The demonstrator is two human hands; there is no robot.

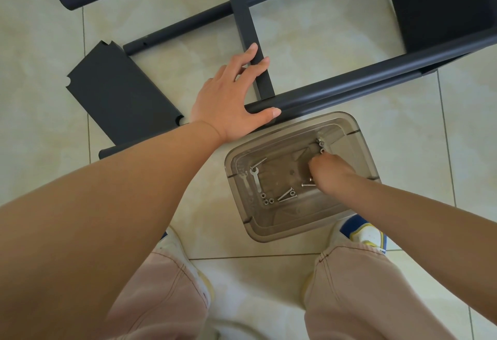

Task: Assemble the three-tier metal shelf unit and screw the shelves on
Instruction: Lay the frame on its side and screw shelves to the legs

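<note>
The partly assembled dark grey metal shelf frame [336, 89] lies on its side on the pale tiled floor [309, 30], its round tubular legs running across the view and a flat crossbar [243, 22] joining them. A fitted dark shelf panel [441, 1] sits at the upper right of the frame. A loose dark grey metal shelf panel with notched corners [118, 92] lies flat on the floor to the left, beside the frame.

The left hand [231, 97] rests on the frame where crossbar meets leg, fingers spread and straight over the crossbar, thumb laid along the near leg.

Just in front of the frame stands a clear smoky plastic tub [269, 232] holding a small silver flat spanner [255, 178], silver screws [286, 195] and silver nuts [267, 200]. The right hand [329, 173] reaches into the tub with fingers curled down among the hardware; whether it grips anything cannot be told.

The person's pink trousers [363, 299] and white trainers [363, 234] show below.
</note>
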